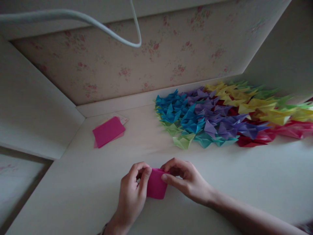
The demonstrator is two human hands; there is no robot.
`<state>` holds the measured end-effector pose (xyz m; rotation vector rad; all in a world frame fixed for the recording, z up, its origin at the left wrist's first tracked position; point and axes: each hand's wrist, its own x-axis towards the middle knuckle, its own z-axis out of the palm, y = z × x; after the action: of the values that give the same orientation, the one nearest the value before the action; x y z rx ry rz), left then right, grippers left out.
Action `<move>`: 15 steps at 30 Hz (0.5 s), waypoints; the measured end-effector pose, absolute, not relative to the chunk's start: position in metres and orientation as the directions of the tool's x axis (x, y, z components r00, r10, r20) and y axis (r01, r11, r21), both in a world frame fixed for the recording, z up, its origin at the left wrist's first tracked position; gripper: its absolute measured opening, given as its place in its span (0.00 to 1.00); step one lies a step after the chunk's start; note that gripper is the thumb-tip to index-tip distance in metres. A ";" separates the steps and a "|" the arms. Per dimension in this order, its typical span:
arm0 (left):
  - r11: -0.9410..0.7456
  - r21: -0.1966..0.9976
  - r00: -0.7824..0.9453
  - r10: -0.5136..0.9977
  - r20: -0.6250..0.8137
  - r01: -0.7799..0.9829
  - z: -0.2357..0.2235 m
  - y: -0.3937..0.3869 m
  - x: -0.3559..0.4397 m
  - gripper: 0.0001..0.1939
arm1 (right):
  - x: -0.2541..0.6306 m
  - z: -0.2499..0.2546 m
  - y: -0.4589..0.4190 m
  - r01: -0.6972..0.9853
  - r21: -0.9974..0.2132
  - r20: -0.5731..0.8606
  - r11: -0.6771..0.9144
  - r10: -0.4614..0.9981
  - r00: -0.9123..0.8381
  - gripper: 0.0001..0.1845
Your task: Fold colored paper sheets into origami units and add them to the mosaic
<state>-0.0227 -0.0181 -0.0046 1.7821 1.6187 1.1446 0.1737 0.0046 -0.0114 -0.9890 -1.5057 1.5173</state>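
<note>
- At the far left stands a white side panel (29, 91), and a white cable (73, 14) comes in above it and bends down before the floral wall (105, 71).
- To the right of this panel, on the white table (78, 195), lies a small stack of sheets (109, 132). The top sheet is deep pink; a lighter pink one and a pale one show from under it.
- Nearer and more to the right is the left hand (133, 189). Its thumb and forefinger are pinching the pink paper (156, 189) at its far left corner.
- The pink paper is between the two hands — directly right of the left hand and left of the right hand. It looks folded, and its near edge is rounded. Whether this edge touches the table, I cannot tell.
- The right hand (187, 181) is pinching the same paper at its far right corner, with the thumb on the near face and the other fingers behind.
- Farther and to the right, many folded paper figures (195, 114) lie crowded together on the table — blue, pale green and teal at left, purple in the middle, then red and yellow.
</note>
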 end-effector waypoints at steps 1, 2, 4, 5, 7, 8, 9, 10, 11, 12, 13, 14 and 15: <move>-0.213 0.784 -0.037 0.957 0.287 0.584 -0.005 -0.018 -0.023 0.09 | 0.174 -0.011 0.005 0.008 -1.000 -0.025 -0.023 0.910 -0.415 0.12; -0.236 0.764 -0.027 0.949 0.315 0.601 -0.005 -0.019 -0.023 0.09 | 0.173 -0.011 0.005 0.019 -0.999 -0.042 -0.038 0.903 -0.428 0.13; -0.292 0.712 -0.004 0.924 0.383 0.638 -0.006 -0.020 -0.024 0.08 | 0.173 -0.010 0.005 0.055 -0.997 -0.072 -0.052 0.885 -0.459 0.14; -0.317 0.685 0.007 0.910 0.413 0.656 -0.006 -0.021 -0.024 0.08 | 0.173 -0.010 0.005 0.076 -0.996 -0.077 -0.047 0.879 -0.471 0.14; -0.345 0.644 0.022 0.891 0.454 0.683 -0.008 -0.023 -0.025 0.08 | 0.173 -0.010 0.005 0.107 -0.994 -0.066 -0.017 0.877 -0.476 0.15; -0.348 0.632 0.022 0.886 0.464 0.692 -0.008 -0.023 -0.025 0.08 | 0.173 -0.010 0.006 0.115 -0.993 -0.058 -0.004 0.880 -0.471 0.15; -0.345 0.626 0.016 0.883 0.468 0.700 -0.009 -0.023 -0.025 0.08 | 0.173 -0.010 0.006 0.120 -0.993 -0.052 0.005 0.884 -0.465 0.15; -0.335 0.624 0.005 0.884 0.468 0.707 -0.009 -0.023 -0.025 0.08 | 0.173 -0.009 0.006 0.120 -0.993 -0.049 0.008 0.888 -0.457 0.16; -0.325 0.623 -0.007 0.883 0.469 0.712 -0.010 -0.022 -0.025 0.08 | 0.173 -0.009 0.006 0.116 -0.993 -0.047 0.006 0.892 -0.450 0.16; -0.318 0.622 -0.019 0.881 0.472 0.716 -0.010 -0.022 -0.025 0.08 | 0.173 -0.009 0.006 0.109 -0.994 -0.047 0.001 0.896 -0.441 0.16; -0.312 0.620 -0.029 0.879 0.476 0.720 -0.011 -0.021 -0.025 0.08 | 0.173 -0.009 0.006 0.097 -0.995 -0.048 -0.007 0.902 -0.428 0.16; -0.306 0.621 -0.038 0.878 0.477 0.722 -0.011 -0.021 -0.025 0.08 | 0.172 -0.009 0.006 0.081 -0.997 -0.050 -0.018 0.909 -0.413 0.16; -0.299 0.623 -0.047 0.878 0.477 0.723 -0.011 -0.021 -0.024 0.09 | 0.172 -0.010 0.006 0.058 -0.998 -0.056 -0.035 0.916 -0.398 0.16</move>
<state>-0.0240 -0.0206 -0.0106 2.0335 1.7384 1.2662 0.1716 0.0061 -0.0098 -1.0584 -1.5235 1.5197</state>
